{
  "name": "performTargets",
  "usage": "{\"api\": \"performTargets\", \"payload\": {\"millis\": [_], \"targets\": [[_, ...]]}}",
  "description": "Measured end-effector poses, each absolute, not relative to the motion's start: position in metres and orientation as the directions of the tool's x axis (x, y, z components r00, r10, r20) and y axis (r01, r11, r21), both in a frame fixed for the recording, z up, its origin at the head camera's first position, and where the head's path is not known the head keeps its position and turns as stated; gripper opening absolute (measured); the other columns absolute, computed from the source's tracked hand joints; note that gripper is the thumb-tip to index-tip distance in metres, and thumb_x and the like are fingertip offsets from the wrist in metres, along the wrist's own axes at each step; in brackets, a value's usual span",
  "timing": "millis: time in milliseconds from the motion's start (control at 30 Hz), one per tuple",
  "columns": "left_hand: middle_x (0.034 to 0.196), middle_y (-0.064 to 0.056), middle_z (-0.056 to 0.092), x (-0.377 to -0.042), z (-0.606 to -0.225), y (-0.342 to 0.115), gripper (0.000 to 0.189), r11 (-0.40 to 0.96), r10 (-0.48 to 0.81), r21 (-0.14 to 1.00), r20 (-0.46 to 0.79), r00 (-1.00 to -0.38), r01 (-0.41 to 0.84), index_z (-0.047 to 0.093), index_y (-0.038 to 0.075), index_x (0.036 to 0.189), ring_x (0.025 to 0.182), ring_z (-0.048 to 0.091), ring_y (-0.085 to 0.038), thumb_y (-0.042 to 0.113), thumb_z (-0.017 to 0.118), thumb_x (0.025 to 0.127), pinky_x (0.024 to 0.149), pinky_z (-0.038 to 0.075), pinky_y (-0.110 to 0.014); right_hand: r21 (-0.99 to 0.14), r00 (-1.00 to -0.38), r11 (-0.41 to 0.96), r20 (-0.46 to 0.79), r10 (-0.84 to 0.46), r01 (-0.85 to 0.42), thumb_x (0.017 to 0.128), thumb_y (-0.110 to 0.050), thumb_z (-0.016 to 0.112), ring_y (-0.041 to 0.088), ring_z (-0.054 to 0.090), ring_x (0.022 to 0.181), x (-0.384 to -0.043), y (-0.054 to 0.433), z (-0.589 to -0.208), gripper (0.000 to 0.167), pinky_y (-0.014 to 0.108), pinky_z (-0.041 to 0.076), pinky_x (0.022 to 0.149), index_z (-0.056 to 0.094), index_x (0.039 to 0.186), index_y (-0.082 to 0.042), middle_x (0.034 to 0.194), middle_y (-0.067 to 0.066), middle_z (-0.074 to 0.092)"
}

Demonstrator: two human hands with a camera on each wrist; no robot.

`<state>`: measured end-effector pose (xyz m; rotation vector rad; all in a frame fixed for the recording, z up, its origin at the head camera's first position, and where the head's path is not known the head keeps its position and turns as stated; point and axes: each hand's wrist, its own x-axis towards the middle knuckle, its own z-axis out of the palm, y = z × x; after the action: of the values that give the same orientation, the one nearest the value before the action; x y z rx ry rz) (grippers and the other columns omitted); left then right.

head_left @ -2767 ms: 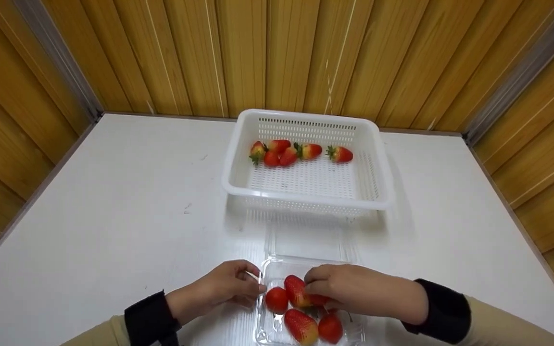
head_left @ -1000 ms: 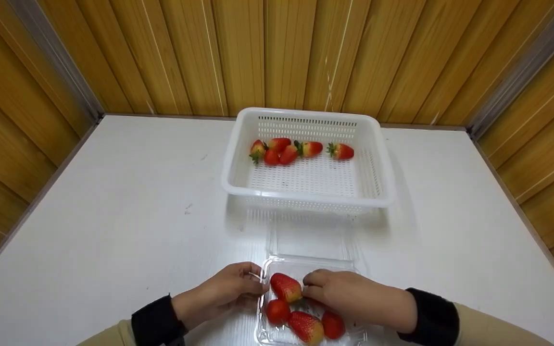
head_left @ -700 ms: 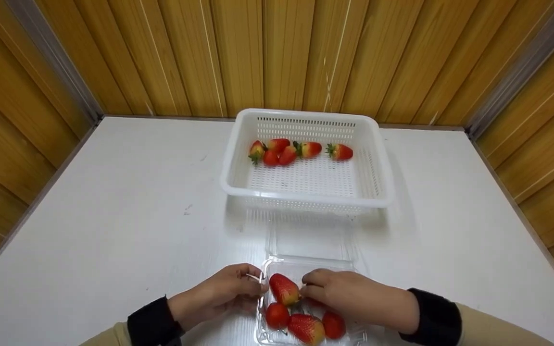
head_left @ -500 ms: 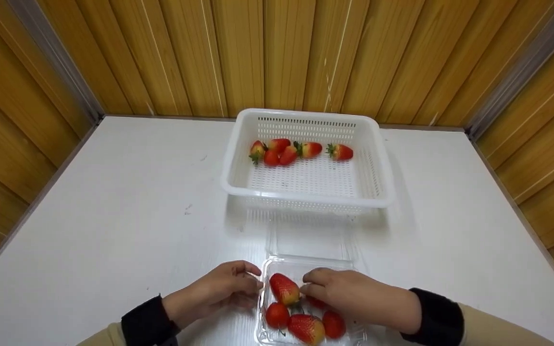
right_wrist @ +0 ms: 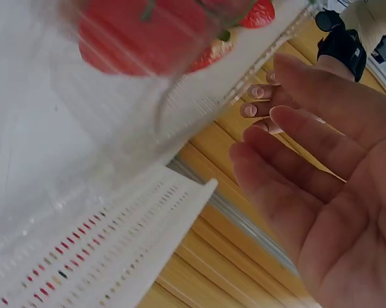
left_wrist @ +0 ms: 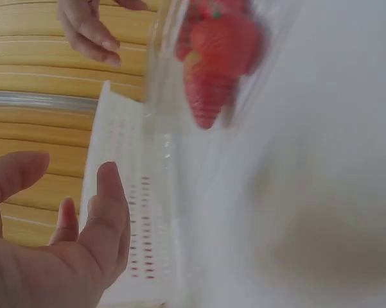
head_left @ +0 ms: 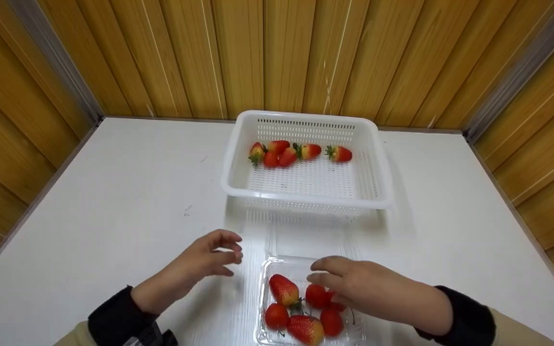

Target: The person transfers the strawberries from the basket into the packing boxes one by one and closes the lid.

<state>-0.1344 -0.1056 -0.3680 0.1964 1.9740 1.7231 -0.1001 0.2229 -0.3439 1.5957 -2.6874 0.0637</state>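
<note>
A clear plastic clamshell box lies at the front of the table, its lid folded back toward the basket. Inside it are strawberries and several smooth, round red fruits, some with thin stems. My left hand is in the air to the left of the box, fingers loosely bent and holding nothing. Over the box's right side is my right hand, partly covering a red fruit. In the right wrist view its fingers are relaxed, with nothing in the palm.
Behind the box stands a white perforated basket holding several strawberries along its far side. The white table is enclosed by wood-patterned panels at the back and both sides.
My left hand has left the box's edge, moving up and left. My right hand has lifted off the fruits and shifted slightly right, uncovering a round red one. Earlier, the fruits were rearranged in the box.
</note>
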Motion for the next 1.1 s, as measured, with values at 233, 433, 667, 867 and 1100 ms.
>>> {"api": "performTargets", "payload": {"millis": [233,433,667,867,1100], "targets": [[0.118,-0.007,0.063,-0.157,-0.313,-0.123,0.048,0.224,0.422,0.973,-0.141,-0.896,-0.047,0.046,-0.004,0.141,0.103,0.064,-0.011,0.016,0.062,0.1,0.087,0.058,-0.024,-0.031,-0.501,0.503,0.145,-0.853,-0.864,0.085,-0.008,0.082,0.023,0.067,0.114,-0.122,0.232,-0.3,0.051,0.033,0.062,0.091,0.064,0.132,-0.01,0.129,0.009,0.067],[0.127,-0.011,0.063,-0.182,-0.272,-0.13,0.052,0.239,0.398,0.97,-0.047,-0.916,0.054,0.045,-0.002,0.148,0.106,0.063,-0.009,0.016,0.061,0.101,0.087,0.059,-0.02,-0.038,-0.518,0.529,0.274,-0.81,-0.848,0.085,-0.003,0.081,0.029,0.069,0.114,-0.152,0.237,-0.26,0.047,0.04,0.062,0.091,0.064,0.129,-0.004,0.128,0.014,0.067],[0.135,-0.016,0.06,-0.217,-0.238,-0.12,0.05,0.36,0.289,0.924,0.018,-0.957,0.127,0.048,0.005,0.15,0.111,0.062,-0.015,0.015,0.059,0.102,0.087,0.058,-0.017,-0.112,-0.634,0.631,0.278,-0.722,-0.768,0.088,-0.002,0.078,0.035,0.067,0.119,-0.188,0.239,-0.218,0.047,0.049,0.06,0.096,0.063,0.133,-0.001,0.131,0.018,0.066],[0.136,-0.017,0.061,-0.248,-0.231,-0.111,0.048,0.421,0.213,0.888,0.103,-0.972,0.186,0.052,0.005,0.147,0.116,0.061,-0.021,0.015,0.06,0.101,0.087,0.057,-0.017,-0.177,-0.738,0.72,0.255,-0.625,-0.671,0.093,-0.005,0.073,0.04,0.062,0.125,-0.223,0.235,-0.197,0.043,0.056,0.053,0.105,0.063,0.134,0.001,0.133,0.022,0.065],[0.145,-0.021,0.057,-0.281,-0.243,-0.12,0.052,0.44,0.173,0.89,0.052,-0.984,0.124,0.046,0.003,0.152,0.129,0.059,-0.029,0.019,0.057,0.104,0.105,0.056,-0.035,-0.292,-0.864,0.813,0.182,-0.47,-0.504,0.097,-0.009,0.069,0.043,0.059,0.122,-0.266,0.234,-0.191,0.046,0.057,0.051,0.106,0.059,0.141,-0.002,0.145,0.022,0.058]]}}
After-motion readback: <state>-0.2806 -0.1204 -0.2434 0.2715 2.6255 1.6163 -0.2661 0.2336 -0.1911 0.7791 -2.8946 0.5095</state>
